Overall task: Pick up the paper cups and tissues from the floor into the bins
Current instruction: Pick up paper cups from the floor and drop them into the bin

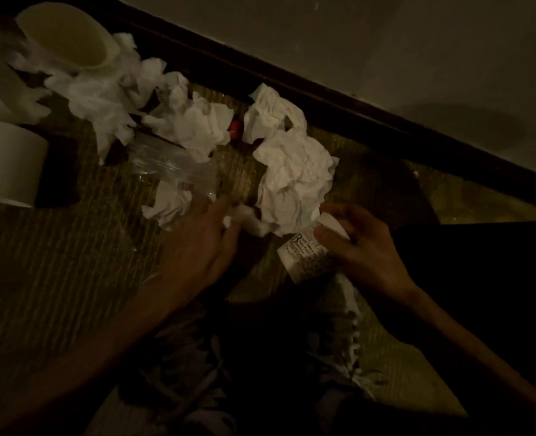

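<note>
Your right hand [364, 247] is clamped on a printed paper cup [304, 256], thumb on the near side and fingers curled over the rim, with the cup tilted low and right of centre. Your left hand [203, 243] reaches out just beside it, fingers fairly straight, tips at a small tissue wad [248, 220]. The blur there means you cannot tell whether it is pinching the wad or only touching it.

Directly above both hands lies a large crumpled tissue [295, 177] on the floor [71, 278]. Left of it is a clear plastic bag [172, 165], and more tissues [191, 124] trail toward the upper left of the frame. There a white paper cup [68, 36] lies on its side among them, with a second white cup [8, 162] at the left edge. A small red object [235, 129] sits between two tissues. A dark baseboard [323, 99] runs diagonally behind everything.
</note>
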Motion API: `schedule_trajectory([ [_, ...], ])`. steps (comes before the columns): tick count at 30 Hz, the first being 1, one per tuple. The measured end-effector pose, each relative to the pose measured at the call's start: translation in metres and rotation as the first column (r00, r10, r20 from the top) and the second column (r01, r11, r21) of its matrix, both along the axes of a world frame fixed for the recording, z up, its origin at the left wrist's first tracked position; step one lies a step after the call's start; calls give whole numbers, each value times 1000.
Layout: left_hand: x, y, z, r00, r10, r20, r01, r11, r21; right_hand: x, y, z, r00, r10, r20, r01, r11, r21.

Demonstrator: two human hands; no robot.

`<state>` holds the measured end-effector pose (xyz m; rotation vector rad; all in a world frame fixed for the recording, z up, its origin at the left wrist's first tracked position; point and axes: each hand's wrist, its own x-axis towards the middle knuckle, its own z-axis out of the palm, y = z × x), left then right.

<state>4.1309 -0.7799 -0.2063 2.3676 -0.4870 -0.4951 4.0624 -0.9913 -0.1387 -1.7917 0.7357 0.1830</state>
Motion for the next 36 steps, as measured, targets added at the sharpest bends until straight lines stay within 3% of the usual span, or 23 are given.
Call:
schedule_trajectory([
  [1,-4,-11,-4,998,-61,0,60,992,112,-2,-6,1,1000,3,-4,-3,1000,-10],
  [5,-10,-26,-22,993,-104,56,87,965,248,-2,-2,-7,1000,-18,1,18,999,29],
  [8,-7,-25,-31,952,-255,171,200,937,286,3,2,-9,1000,-2,0,2,997,75],
  [10,-3,-23,-33,967,-237,97,217,959,180,6,4,-3,999,-24,26,21,994,108],
  [12,8,-19,-22,983,-112,-144,114,993,3,14,6,9,998,-36,59,28,989,143],
  [14,29,-21,8,921,-1,-390,-69,984,-167,25,3,28,992,-55,118,33,983,180],
  [16,52,-29,57,901,-50,-432,-87,953,-292,36,-3,54,978,-88,190,53,982,181],
  [19,80,-43,147,921,-214,-327,116,949,-294,43,-8,97,940,-184,285,112,961,251],
  [22,96,-57,239,913,-349,-211,329,936,-125,42,-13,149,879,-303,368,150,908,390],
  [25,85,-78,322,896,-436,-80,437,900,-10,28,-27,208,803,-301,514,98,918,384],
  [28,51,-113,387,814,-578,60,579,815,2,-7,-55,261,697,-273,663,122,956,266],
  [31,9,-159,424,723,-668,174,679,734,-5,-61,-93,297,652,-214,728,190,975,117],
  [36,-57,-230,432,586,-781,216,794,607,44,-135,-154,291,750,-96,655,306,928,-214],
])
